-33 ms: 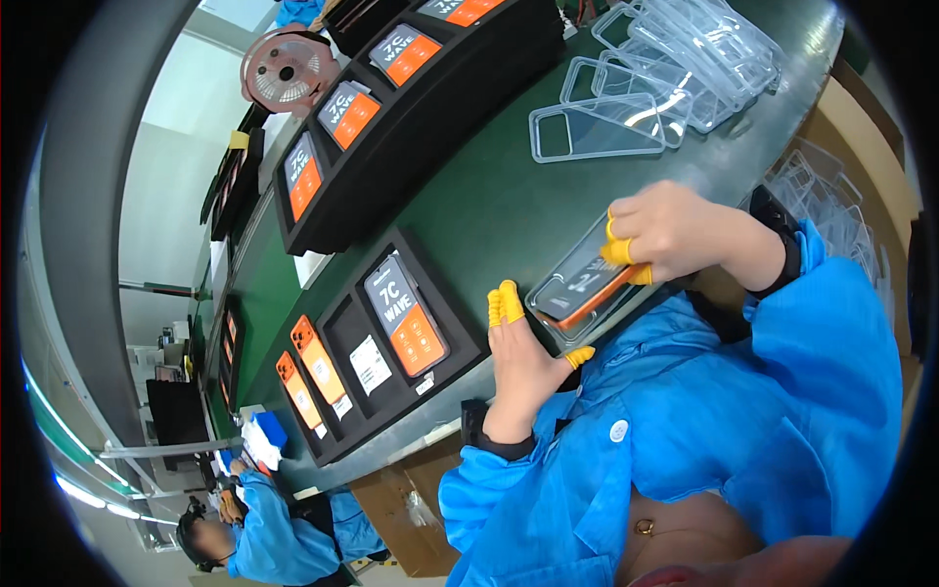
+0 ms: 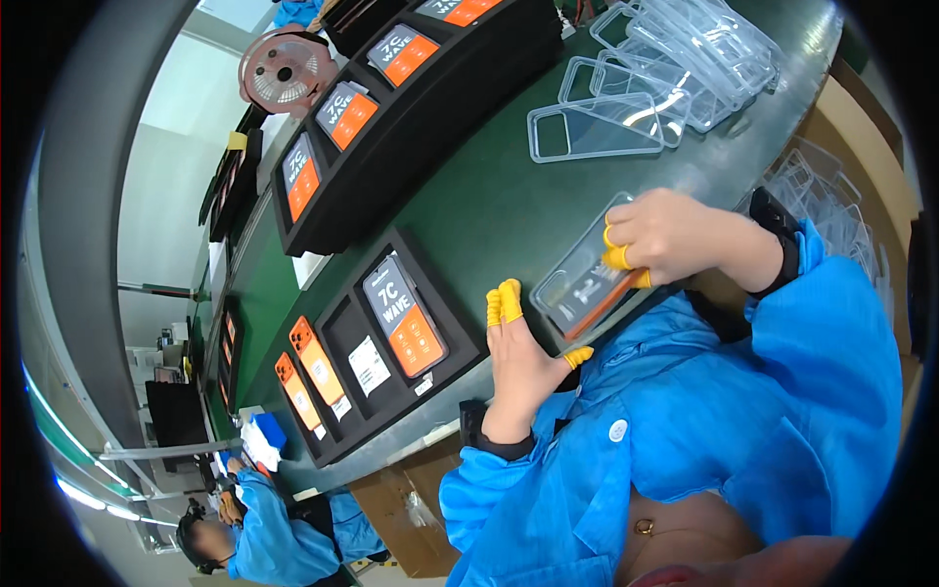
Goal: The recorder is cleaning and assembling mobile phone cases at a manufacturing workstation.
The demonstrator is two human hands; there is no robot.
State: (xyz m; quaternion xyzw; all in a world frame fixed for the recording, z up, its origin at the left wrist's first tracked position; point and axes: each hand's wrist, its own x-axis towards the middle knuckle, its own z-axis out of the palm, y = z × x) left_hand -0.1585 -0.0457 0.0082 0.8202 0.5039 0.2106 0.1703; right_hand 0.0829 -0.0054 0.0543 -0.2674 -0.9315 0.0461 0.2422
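A phone with a dark and orange screen film (image 2: 593, 293) lies in a clear phone case (image 2: 558, 264) at the bench's near edge. My right hand (image 2: 663, 233), with yellow finger cots, grips the phone at its right end, fingers bent over it. Just left of the case, my left hand (image 2: 520, 367) is open, fingers stretched out and thumb spread, holding nothing. Its fingers also wear yellow cots. To its left sits a black foam tray (image 2: 458, 342). In it are a grey-and-orange phone (image 2: 404, 313), two orange phones (image 2: 319, 364) and a slot with a white label (image 2: 368, 365).
Clear cases (image 2: 597, 127) are heaped at the far right of the green bench (image 2: 469, 210). A long black foam holder (image 2: 430, 122) with several phones stands behind. More cases fill a cardboard box (image 2: 831, 117) at right. A fan (image 2: 284, 73) and a co-worker (image 2: 279, 533) are at left.
The phone's left end, tilted with its orange edge raised before, now lies lower and flatter in the clear case. My right hand has shifted slightly down; my left hand has hardly moved.
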